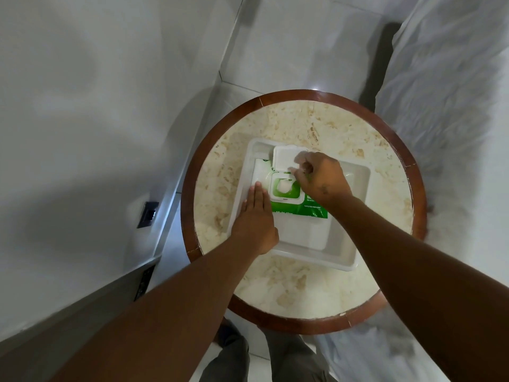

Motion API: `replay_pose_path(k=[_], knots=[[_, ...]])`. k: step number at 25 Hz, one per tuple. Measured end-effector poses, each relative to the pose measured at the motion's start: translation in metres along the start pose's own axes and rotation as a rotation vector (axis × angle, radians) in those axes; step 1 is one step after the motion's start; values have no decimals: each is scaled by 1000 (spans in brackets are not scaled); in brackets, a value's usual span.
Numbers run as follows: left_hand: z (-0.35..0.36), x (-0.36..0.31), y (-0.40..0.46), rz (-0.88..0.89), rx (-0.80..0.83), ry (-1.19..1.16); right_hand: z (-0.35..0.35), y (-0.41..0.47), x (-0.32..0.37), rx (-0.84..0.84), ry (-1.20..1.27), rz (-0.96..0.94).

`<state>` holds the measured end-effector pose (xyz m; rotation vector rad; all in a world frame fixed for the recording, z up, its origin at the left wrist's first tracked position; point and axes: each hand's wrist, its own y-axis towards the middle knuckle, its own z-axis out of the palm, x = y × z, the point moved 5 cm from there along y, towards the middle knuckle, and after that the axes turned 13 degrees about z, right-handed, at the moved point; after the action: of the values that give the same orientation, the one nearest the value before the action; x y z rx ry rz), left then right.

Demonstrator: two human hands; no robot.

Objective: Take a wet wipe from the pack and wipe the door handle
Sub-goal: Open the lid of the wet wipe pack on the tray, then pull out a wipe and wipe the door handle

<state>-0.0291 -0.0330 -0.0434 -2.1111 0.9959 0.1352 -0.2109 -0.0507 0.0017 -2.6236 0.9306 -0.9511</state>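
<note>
The left hand [254,221] lay flat, fingers pressed together, on the near-left part of the wipe pack [298,205]. The green-and-white pack lay in a white tray [341,260] on the round table [303,293], long axis running left-right. Its lid [286,158] stood flipped open, away from the person. The right hand [321,175] pinched a white wipe [298,168] above the opening.

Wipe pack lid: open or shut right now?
Open. The white flip lid is swung back from the wipe pack, and a wipe shows in the dispenser opening.
</note>
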Motion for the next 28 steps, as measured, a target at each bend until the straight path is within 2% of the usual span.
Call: replay_pose_path(k=[4, 10, 15, 19, 23, 25, 28], knots=[[-1, 2, 1, -15, -9, -15, 17, -20, -14, 133, -230, -99], [3, 0, 3, -38, -14, -13, 22, -8, -3, 47, -192, 107], [6, 0, 5, -59, -74, -51, 13, -15, 3, 135, 96, 109], [5, -2, 4, -68, -83, -67, 0, -20, 6, 94, 548, 372], [-14, -10, -8, -75, -47, -188, -26, -42, 20, 61, 650, 455], [-41, -17, -24, -47, -124, -376, -39, -58, 33, 77, 648, 448], [-91, -17, -84, -5, -436, -717, -55, -97, 77, 216, 693, 398]])
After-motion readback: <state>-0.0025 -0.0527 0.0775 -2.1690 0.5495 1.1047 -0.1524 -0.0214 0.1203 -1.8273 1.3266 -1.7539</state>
